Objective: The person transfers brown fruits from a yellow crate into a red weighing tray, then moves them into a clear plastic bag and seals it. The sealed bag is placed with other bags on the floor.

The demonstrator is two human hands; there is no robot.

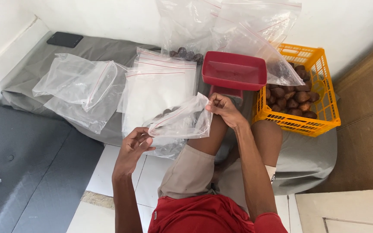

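White walls close in a tiled floor where I sit, with a grey cloth (44, 64) spread over a dark grey mattress (31, 172) in front of my knees.

From the head camera, I hold a small clear zip-seal plastic bag (182, 121) stretched between both hands, just above my knee and in front of a red plastic scale tray (234, 71). It looks feather-light, limp and slippery, and it seems to hold a few dark round fruits, so I judge it will sag and swing if held by one corner only. The stiffer seal strip along the top edge is the best place to take it.

My left hand (132, 149) is loosely curled, thumb and fingertips closed on the bag's lower left corner. My right hand (223, 108) pinches the upper right corner, fingers nearly shut around the film.

A stack of flat clear zip bags (160, 82) lies just beyond, crumpled clear bags (80, 88) sit to the left, and an orange plastic crate (320, 103) of brown scaly fruits (296, 103) stands to the right, near the tray.
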